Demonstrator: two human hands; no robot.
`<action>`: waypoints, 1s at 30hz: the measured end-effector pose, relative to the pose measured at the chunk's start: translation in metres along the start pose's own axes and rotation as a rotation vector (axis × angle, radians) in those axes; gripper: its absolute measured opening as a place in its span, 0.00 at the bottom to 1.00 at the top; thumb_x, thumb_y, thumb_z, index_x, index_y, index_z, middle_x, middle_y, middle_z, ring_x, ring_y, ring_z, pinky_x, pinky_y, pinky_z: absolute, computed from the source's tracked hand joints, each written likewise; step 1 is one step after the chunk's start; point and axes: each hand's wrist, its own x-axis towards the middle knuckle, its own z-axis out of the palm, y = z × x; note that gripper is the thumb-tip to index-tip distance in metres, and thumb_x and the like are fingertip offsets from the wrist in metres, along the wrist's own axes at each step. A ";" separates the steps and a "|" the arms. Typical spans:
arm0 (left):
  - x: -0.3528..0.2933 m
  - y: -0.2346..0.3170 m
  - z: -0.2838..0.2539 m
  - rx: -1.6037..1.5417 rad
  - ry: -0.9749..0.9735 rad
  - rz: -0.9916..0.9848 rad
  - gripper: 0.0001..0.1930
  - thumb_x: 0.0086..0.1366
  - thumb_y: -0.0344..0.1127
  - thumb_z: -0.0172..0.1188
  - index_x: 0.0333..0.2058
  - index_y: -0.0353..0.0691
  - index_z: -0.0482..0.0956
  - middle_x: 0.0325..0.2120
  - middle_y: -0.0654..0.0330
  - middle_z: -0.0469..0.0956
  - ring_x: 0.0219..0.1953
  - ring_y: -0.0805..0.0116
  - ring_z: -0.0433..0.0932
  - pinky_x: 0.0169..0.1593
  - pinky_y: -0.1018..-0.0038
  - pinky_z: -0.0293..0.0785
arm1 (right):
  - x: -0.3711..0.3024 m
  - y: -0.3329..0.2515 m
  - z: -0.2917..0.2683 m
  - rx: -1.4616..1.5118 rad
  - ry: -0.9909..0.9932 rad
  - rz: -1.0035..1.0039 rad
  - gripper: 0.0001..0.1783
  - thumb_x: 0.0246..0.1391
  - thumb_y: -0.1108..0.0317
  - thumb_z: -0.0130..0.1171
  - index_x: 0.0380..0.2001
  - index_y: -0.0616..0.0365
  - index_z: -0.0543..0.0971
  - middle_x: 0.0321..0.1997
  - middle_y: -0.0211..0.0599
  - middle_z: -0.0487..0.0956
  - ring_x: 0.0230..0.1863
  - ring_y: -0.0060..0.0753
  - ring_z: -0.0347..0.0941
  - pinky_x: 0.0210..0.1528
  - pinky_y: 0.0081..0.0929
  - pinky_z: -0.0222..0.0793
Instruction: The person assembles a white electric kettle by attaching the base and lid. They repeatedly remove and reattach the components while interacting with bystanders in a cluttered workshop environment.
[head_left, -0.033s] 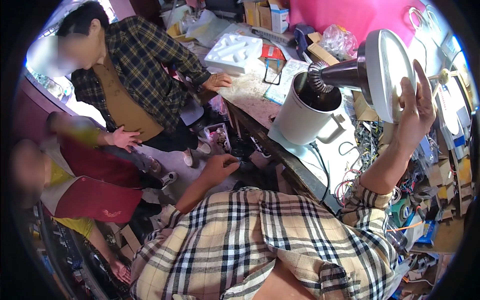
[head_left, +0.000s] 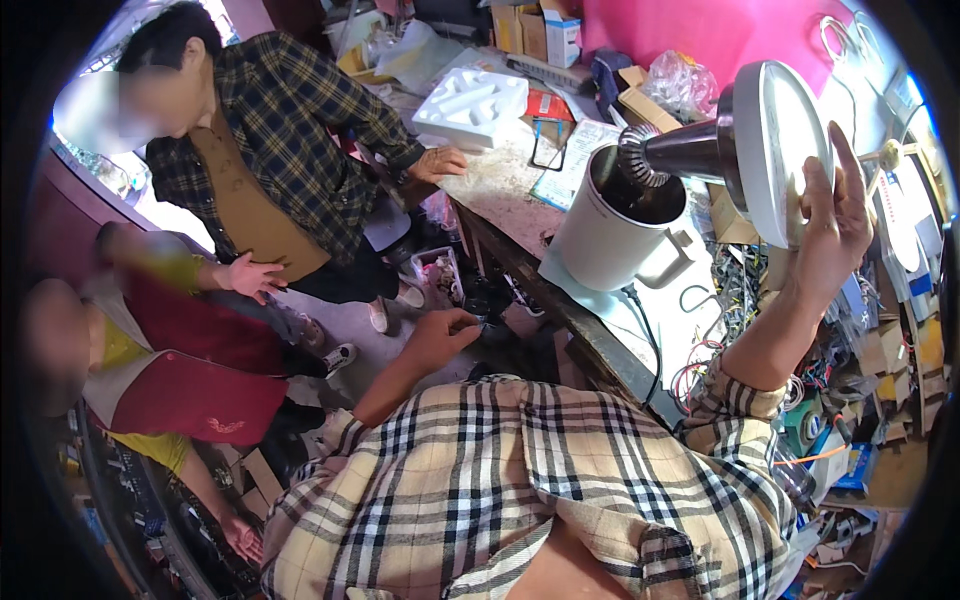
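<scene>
Though hardly anything shifts since the last frame, the lid [head_left: 786,150] stays off the jug [head_left: 608,238], its coil [head_left: 648,155] at the jug's mouth, contact unclear; right hand [head_left: 838,208] holds the lid's rim, fingers partly spread, right of the jug; left hand [head_left: 436,340] half curled, left of the jug, any hold unclear; jug on table [head_left: 502,185], foam tray [head_left: 468,108] beyond it, wires [head_left: 742,278] to its right, person in dark plaid [head_left: 325,150] to its left

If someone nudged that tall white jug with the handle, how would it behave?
The white jug looks stiff-walled, so it would probably hold its shape. Standing taller than it is wide, it might tip if pushed near the rim. The black cord running from near its base could drag or snag if it slid.
</scene>
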 end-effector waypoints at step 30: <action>0.005 0.008 0.001 -0.007 0.004 -0.049 0.16 0.59 0.41 0.63 0.42 0.36 0.80 0.33 0.55 0.83 0.36 0.67 0.81 0.42 0.72 0.75 | 0.000 0.025 0.001 0.018 -0.101 0.104 0.23 0.54 0.76 0.61 0.55 0.54 0.77 0.38 0.33 0.81 0.38 0.16 0.72 0.44 0.16 0.65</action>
